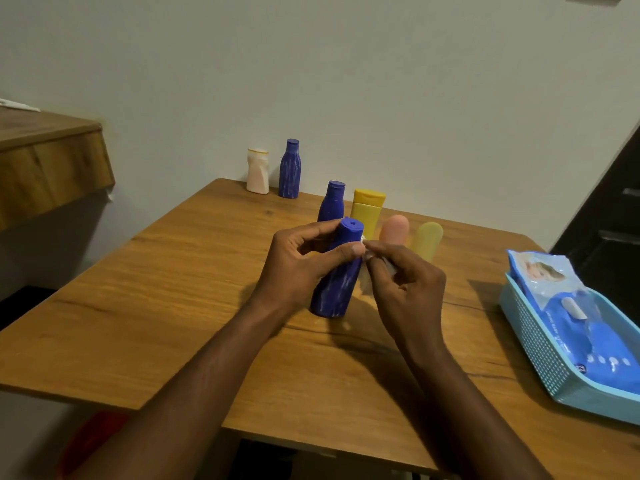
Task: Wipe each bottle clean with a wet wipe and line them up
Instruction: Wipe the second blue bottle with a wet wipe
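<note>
Single head-worn, wide-angle view. We look forward and down from above the near edge of the wooden table [173, 306], facing the pale wall [381, 81] behind its far edge. Both forearms enter from the bottom border. The left hand [298, 268] and right hand [405, 292], nearest to us, hold the blue bottle [337, 289] and a wet wipe [365, 280] at frame centre. The blue basket [540, 358] is cut by the right border.
</note>
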{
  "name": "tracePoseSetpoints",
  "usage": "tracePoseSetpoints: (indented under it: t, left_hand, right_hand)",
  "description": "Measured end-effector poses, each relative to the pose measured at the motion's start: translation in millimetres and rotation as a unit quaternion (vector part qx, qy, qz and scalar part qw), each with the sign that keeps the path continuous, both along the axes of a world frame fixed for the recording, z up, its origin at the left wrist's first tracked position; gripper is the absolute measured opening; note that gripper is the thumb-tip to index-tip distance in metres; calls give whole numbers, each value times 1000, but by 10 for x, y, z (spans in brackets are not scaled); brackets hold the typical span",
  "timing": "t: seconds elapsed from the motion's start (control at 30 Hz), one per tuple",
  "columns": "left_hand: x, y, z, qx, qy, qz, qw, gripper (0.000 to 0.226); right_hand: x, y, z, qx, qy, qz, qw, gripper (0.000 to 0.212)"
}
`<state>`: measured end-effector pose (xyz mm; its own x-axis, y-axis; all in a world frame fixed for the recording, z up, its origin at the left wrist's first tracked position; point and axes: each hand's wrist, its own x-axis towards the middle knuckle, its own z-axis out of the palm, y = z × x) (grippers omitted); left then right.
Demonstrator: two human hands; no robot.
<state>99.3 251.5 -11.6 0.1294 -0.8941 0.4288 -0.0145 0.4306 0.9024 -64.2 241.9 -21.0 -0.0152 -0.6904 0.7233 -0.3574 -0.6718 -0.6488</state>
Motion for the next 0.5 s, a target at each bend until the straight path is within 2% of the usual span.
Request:
tracePoseSetpoints:
  t: [0.1,0.2,0.4,0.5]
  left_hand:
    - [23,-5,-1,-3,-1,-1,1000,54]
    - [47,-27,10,3,11,17,1000,40]
    - [96,-61,15,32,88,22,995,23]
    - [89,-57,11,57,91,10,994,24]
  right_hand:
    - [44,36,12,-8,0,54,998,25]
    - [44,30,4,41,-11,117,992,27]
    - [6,-61,-75,104,-6,97,990,20]
    - [6,-65,-86,78,-5,96,992,23]
